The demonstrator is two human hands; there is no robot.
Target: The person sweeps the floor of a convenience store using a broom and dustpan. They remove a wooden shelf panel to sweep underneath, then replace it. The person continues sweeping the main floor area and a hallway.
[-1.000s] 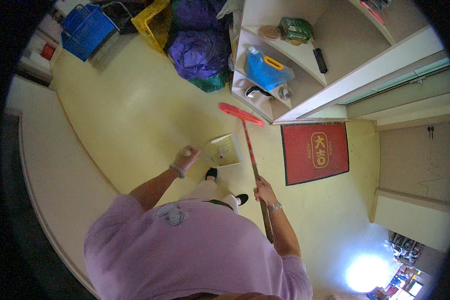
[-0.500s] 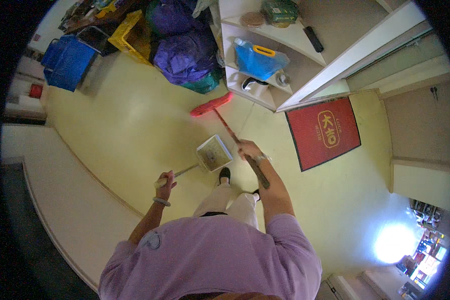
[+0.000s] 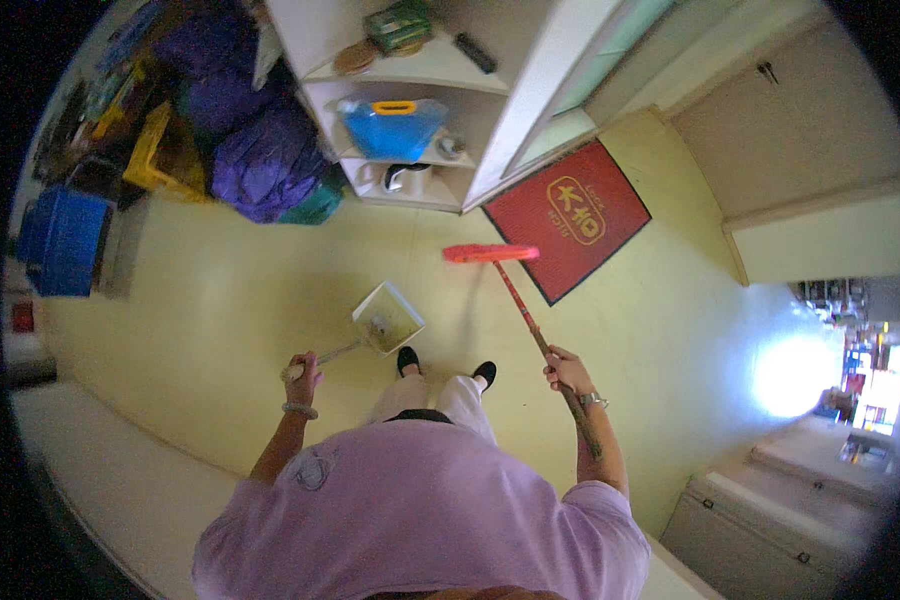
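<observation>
My left hand (image 3: 304, 374) is closed around the pale handle of a long-handled dustpan (image 3: 398, 322). The white pan, with grey dirt in it, is just ahead of my left shoe. My right hand (image 3: 567, 371) grips the wooden stick of a broom (image 3: 518, 292), whose rear end runs back along my forearm. At its far end the pink-red broom head (image 3: 490, 253) overlaps the near left edge of a red doormat (image 3: 576, 214) in the view. Whether the head touches the mat or hangs above it I cannot tell.
Ahead stands a white corner shelf (image 3: 410, 187) with a blue liquid pouch (image 3: 395, 130) on it. Purple bags (image 3: 270, 165), a yellow crate (image 3: 160, 160) and a blue bin (image 3: 63, 243) sit at the far left. A white door (image 3: 800, 150) is at the right.
The view has turned to the right. The broom has swung right, from near the shelf and bags to the mat's edge. The dustpan stays in my left hand near my feet.
</observation>
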